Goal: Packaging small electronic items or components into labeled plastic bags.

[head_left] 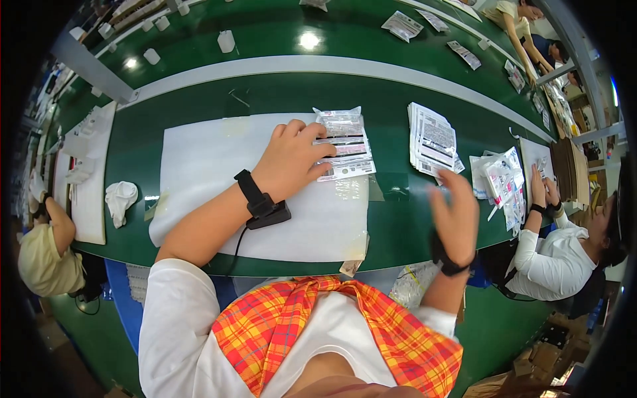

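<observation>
My left hand (292, 158) lies over the left side of a clear plastic packet (346, 142) with a printed sheet in it. Its fingers are spread and touch the packet's surface. Under both is a white sheet (199, 192) taped to the green table. My right hand (456, 215), slightly blurred, hovers just below a stack of printed leaflets (432, 138); thumb and fingers are apart, and nothing shows between them. To the right of it sits a heap of white and pink plastic packets (502, 180). Black bands circle both my wrists.
A small black box (271, 216) with a cable lies by my left wrist. A crumpled white cloth (121, 202) rests further left. Beyond a pale rail (305, 64), packets (402, 26) and white pieces (226, 42) are scattered. Co-workers sit at both sides.
</observation>
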`<state>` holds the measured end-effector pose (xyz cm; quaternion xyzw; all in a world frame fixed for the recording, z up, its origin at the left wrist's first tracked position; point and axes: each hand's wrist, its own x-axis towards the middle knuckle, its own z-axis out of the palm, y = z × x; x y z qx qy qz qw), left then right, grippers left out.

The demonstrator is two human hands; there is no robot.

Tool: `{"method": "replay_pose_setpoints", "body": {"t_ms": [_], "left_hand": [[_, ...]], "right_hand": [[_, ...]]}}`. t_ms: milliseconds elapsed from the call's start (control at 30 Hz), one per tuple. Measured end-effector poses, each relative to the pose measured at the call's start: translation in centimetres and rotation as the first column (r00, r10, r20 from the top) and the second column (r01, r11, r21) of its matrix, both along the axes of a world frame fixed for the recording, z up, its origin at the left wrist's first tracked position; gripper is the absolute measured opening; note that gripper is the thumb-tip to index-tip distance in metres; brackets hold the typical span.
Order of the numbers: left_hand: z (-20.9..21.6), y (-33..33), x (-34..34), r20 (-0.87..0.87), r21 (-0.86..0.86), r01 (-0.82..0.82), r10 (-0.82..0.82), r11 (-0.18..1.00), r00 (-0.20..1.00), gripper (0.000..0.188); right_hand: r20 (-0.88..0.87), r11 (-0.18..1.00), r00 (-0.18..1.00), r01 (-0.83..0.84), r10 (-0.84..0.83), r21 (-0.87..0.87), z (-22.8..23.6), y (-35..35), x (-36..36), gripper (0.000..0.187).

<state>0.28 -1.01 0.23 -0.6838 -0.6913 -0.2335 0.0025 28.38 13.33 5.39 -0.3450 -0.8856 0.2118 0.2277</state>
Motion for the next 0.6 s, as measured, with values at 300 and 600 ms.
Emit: {"method": "replay_pose_setpoints", "body": {"t_ms": [300,600], "left_hand": [[0.5,0.0,-0.5,0.064,-0.036,-0.047,0.049,0.998,0.997,0.035],[-0.4,0.0,-0.9,0.153,0.037,-0.085,0.078,0.996,0.985,0.041]], "right_hand": [[0.267,0.981,0.949,-0.132,0.166,-0.143,-5.7,6.2,-10.2,0.039],[0.196,0.866,0.894,-0.303,0.403,-0.398,-3.1,6.9,-16.9,0.035]]}}
